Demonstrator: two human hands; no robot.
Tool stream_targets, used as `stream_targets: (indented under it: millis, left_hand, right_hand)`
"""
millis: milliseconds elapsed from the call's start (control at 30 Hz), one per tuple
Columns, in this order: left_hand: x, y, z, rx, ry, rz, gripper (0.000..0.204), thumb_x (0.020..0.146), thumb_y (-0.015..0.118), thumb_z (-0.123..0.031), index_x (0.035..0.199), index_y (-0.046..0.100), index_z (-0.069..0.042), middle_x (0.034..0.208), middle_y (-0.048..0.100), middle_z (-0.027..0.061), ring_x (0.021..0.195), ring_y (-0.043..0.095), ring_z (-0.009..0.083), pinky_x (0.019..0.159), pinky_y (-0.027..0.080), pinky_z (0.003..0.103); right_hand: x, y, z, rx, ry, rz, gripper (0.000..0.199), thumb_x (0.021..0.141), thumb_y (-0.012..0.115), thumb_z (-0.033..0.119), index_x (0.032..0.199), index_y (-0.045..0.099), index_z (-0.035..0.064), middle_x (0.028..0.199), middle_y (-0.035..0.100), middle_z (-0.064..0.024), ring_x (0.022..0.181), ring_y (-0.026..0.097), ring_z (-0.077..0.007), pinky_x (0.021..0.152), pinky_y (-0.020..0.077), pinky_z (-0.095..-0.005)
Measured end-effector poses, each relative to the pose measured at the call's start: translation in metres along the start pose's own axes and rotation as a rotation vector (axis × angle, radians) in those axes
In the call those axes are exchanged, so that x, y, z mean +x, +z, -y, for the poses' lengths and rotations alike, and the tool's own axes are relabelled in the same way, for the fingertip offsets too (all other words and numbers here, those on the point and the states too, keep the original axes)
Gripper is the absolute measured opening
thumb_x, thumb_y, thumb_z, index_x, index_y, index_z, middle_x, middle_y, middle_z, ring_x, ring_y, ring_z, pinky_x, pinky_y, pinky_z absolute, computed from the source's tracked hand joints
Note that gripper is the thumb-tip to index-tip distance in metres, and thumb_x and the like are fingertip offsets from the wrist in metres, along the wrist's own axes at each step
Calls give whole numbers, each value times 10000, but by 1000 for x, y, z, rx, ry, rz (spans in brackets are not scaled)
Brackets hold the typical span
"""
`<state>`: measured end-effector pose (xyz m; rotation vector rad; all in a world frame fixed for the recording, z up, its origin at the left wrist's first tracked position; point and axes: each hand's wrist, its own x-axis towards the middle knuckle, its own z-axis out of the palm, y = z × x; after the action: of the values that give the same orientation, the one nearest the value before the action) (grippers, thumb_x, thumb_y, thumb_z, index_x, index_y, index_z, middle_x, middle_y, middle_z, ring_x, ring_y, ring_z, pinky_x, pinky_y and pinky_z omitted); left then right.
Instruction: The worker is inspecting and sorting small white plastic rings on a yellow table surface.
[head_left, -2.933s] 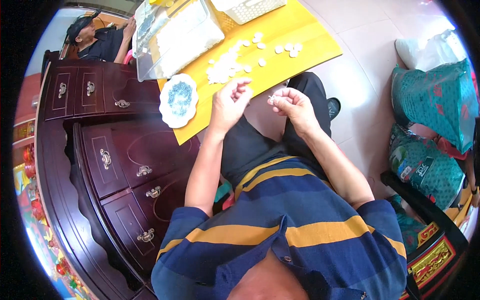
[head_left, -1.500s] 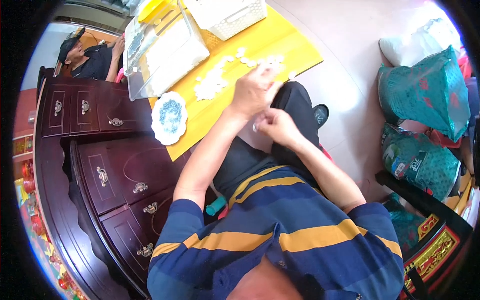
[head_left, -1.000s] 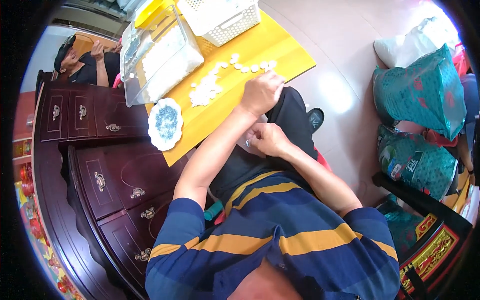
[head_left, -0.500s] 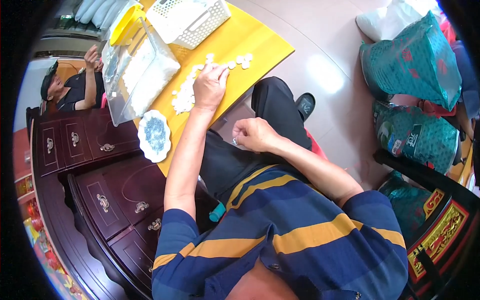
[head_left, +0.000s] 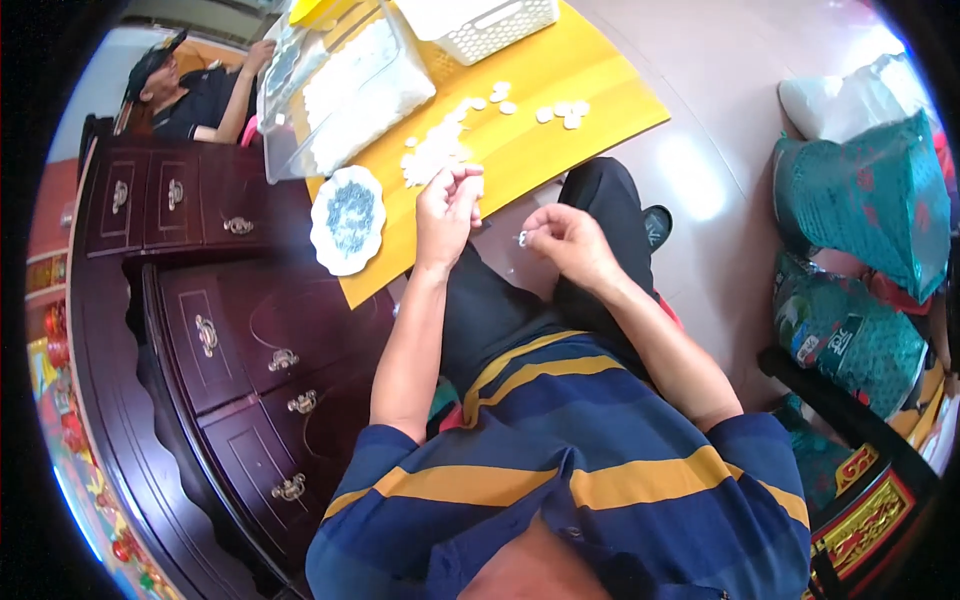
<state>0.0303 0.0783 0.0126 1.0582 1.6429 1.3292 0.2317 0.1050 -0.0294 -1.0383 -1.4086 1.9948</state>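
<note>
My left hand [head_left: 449, 215] is at the near edge of the yellow table [head_left: 595, 70], its thumb and fingers closed on a small white piece [head_left: 475, 183]. To its right, over my lap, my right hand [head_left: 572, 244] pinches a tiny shiny thing [head_left: 522, 238], too small to make out. The hands are apart. Just beyond the left hand lies a pile of small white pieces [head_left: 436, 150], with several more scattered to the right. A white scalloped dish [head_left: 325, 246] of small bluish-grey bits stands left of the left hand.
A clear bin [head_left: 283, 160] of white pieces and a white perforated basket [head_left: 500, 33] stand at the back of the table. Dark wooden drawers [head_left: 220, 330] are at left. Another person [head_left: 200, 95] sits far left. Green sacks [head_left: 865, 210] stand on the floor at right.
My left hand has drawn back from the scattered white pieces toward me, with one between its fingers. My right hand has risen a little, still pinching. The whole view has shifted.
</note>
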Motion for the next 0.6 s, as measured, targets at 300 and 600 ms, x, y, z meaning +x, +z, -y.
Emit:
stream_targets:
  millis: [300,600]
  left_hand:
    - [-67,-3,20,-190,-207,69,212,994,630,-102,1174,651,9,879,644,22,650,565,62,594,514,212]
    - [-76,2,18,-181,-162,68,233,966,690,-72,1181,647,8,916,649,12,691,593,53,613,510,198]
  right_hand:
    - [3,-6,2,389,-44,74,94,985,700,122,1053,667,65,943,744,-25,777,650,-73,716,506,-206]
    - [1,-4,2,388,-37,73,84,978,710,132,1027,671,76,914,734,-5,765,639,-55,697,485,-191]
